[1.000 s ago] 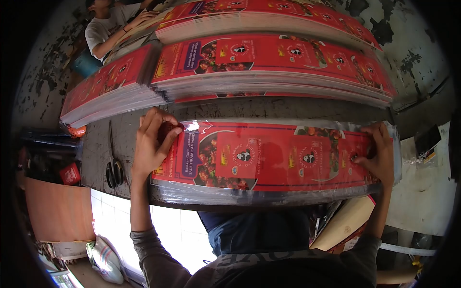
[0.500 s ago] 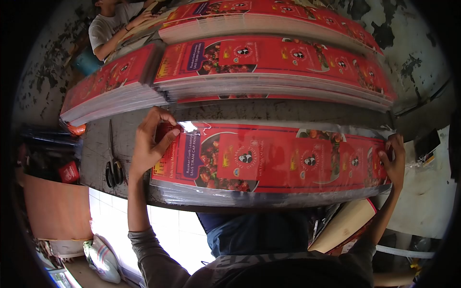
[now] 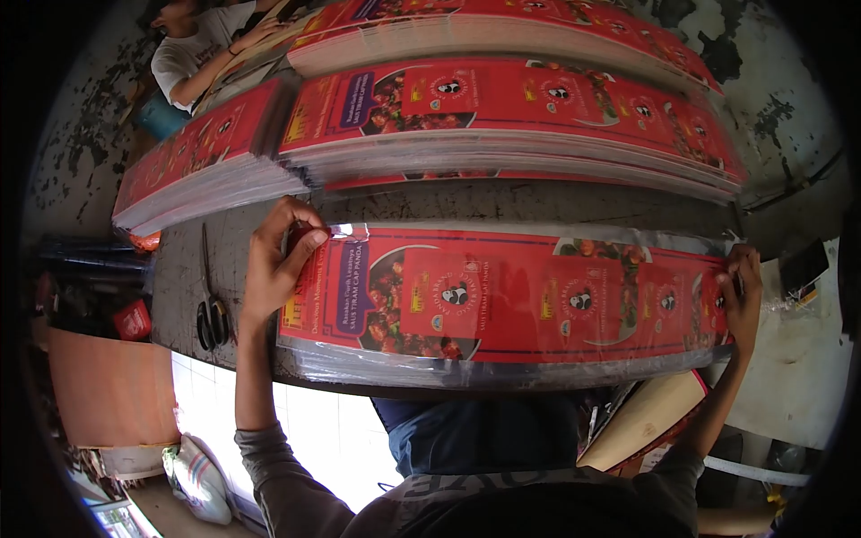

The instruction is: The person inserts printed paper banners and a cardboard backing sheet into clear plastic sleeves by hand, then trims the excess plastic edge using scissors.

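A long red printed sheet [image 3: 511,296] with food pictures and panda logos lies on top of clear plastic sheets [image 3: 430,366] at the table's front edge. At its far left corner, my left hand [image 3: 287,251] pinches the sheet's edge between thumb and fingers. My right hand [image 3: 741,291] is closed round the sheet's right end, its thumb near the printed face and its fingertips partly hidden. Light glints off the plastic beside my left hand.
Black-handled scissors [image 3: 213,318] lie left of the sheet on the dark table [image 3: 184,296]. Behind stand tall stacks of red sheets [image 3: 502,99] and a shorter stack [image 3: 197,152]. A person [image 3: 202,49] is at the back left.
My right hand has slid outward from the sheet's face to its right end. My left hand has stayed at the left corner, and the plastic's glare there has changed shape.
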`<move>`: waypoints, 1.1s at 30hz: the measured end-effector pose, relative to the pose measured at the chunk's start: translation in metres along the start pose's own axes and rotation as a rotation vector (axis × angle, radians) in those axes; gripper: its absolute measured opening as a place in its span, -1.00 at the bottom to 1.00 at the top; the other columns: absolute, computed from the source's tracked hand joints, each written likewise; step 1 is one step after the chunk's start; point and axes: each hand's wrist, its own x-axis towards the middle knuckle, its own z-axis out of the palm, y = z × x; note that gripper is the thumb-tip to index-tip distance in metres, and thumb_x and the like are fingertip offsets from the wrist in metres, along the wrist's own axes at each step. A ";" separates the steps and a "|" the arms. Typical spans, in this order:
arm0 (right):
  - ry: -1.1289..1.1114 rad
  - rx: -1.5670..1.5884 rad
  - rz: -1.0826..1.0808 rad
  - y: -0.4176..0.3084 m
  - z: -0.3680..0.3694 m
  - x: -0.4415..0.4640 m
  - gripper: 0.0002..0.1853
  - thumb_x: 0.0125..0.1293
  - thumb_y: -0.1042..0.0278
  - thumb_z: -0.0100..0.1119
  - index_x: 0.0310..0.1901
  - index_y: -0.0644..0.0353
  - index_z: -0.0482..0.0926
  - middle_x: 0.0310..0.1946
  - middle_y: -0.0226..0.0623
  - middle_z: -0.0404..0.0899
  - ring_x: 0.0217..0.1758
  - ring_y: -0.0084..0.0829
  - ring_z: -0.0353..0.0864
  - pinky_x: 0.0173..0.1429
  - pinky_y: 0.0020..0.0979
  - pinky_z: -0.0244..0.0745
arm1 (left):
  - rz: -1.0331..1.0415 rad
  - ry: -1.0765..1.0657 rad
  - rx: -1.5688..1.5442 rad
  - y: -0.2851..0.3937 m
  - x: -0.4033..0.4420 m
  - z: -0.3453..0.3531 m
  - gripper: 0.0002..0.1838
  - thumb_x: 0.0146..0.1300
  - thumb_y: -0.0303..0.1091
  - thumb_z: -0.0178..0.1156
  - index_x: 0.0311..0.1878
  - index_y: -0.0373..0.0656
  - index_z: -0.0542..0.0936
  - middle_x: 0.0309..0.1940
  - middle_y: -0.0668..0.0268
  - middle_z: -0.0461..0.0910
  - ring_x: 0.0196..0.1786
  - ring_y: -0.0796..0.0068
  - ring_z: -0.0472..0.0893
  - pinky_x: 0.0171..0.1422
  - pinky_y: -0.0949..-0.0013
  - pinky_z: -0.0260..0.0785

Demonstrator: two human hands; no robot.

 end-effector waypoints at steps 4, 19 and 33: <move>-0.022 0.003 -0.026 0.007 0.001 0.001 -0.84 0.05 0.48 0.05 -0.40 0.31 0.27 -0.37 -0.28 0.22 -0.28 -0.36 0.24 -0.14 -0.57 0.14 | 0.016 -0.006 0.079 0.003 0.002 -0.001 -0.88 0.09 -0.42 0.14 -0.40 -0.27 0.44 -0.49 0.34 0.41 -0.45 0.61 0.36 -0.35 0.55 0.20; -0.051 0.013 -0.047 0.022 -0.001 0.006 -0.82 0.06 0.47 0.08 -0.45 0.31 0.26 -0.43 -0.28 0.24 -0.34 -0.41 0.27 -0.19 -0.55 0.18 | -0.022 -0.006 0.043 0.002 0.001 0.002 -0.90 0.12 -0.43 0.09 -0.40 -0.27 0.43 -0.53 0.34 0.45 -0.44 0.62 0.36 -0.29 0.52 0.21; -0.182 0.192 0.047 0.033 -0.021 0.006 -0.86 0.07 0.52 0.09 -0.48 0.26 0.31 -0.44 -0.37 0.28 -0.27 -0.51 0.28 -0.07 -0.52 0.15 | -0.036 0.011 0.077 -0.005 -0.004 -0.003 -0.89 0.17 -0.43 0.03 -0.39 -0.26 0.36 -0.52 0.38 0.32 -0.40 0.60 0.28 -0.20 0.53 0.15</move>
